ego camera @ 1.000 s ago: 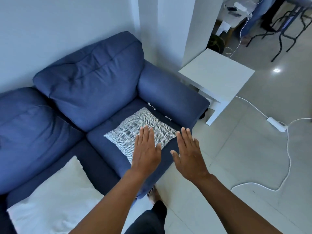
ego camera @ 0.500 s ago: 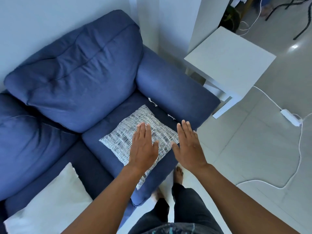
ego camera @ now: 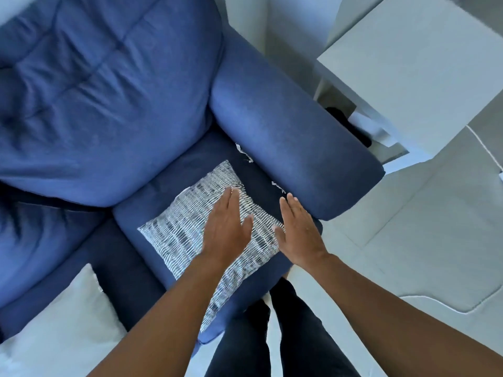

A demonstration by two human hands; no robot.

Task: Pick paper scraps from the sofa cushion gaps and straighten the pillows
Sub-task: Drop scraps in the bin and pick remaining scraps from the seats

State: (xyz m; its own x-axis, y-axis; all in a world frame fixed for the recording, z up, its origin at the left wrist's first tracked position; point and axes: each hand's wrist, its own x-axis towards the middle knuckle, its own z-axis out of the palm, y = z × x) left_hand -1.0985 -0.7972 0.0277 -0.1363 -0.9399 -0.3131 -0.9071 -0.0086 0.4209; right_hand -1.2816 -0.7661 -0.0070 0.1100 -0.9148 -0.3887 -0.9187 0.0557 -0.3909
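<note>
A black-and-white striped pillow (ego camera: 187, 229) lies flat on the right seat cushion (ego camera: 163, 186) of a blue sofa. My left hand (ego camera: 226, 227) hovers flat and open over the pillow's right half. My right hand (ego camera: 299, 232) is open too, above the pillow's right corner, near the armrest (ego camera: 288, 148). Two white paper scraps stick out of the gap between seat and armrest: one scrap (ego camera: 243, 153) farther back, another scrap (ego camera: 278, 186) just beyond my right fingertips. A plain white pillow (ego camera: 62, 333) lies at the lower left.
A white side table (ego camera: 424, 63) stands right of the armrest, with a white cable (ego camera: 484, 148) on the tiled floor beside it. The big blue back cushion (ego camera: 103, 88) fills the upper left. My legs stand against the sofa's front edge.
I have leaned in over the sofa, so the view looks more steeply down. Both open hands have moved forward over the striped pillow, the right one closer to the armrest gap.
</note>
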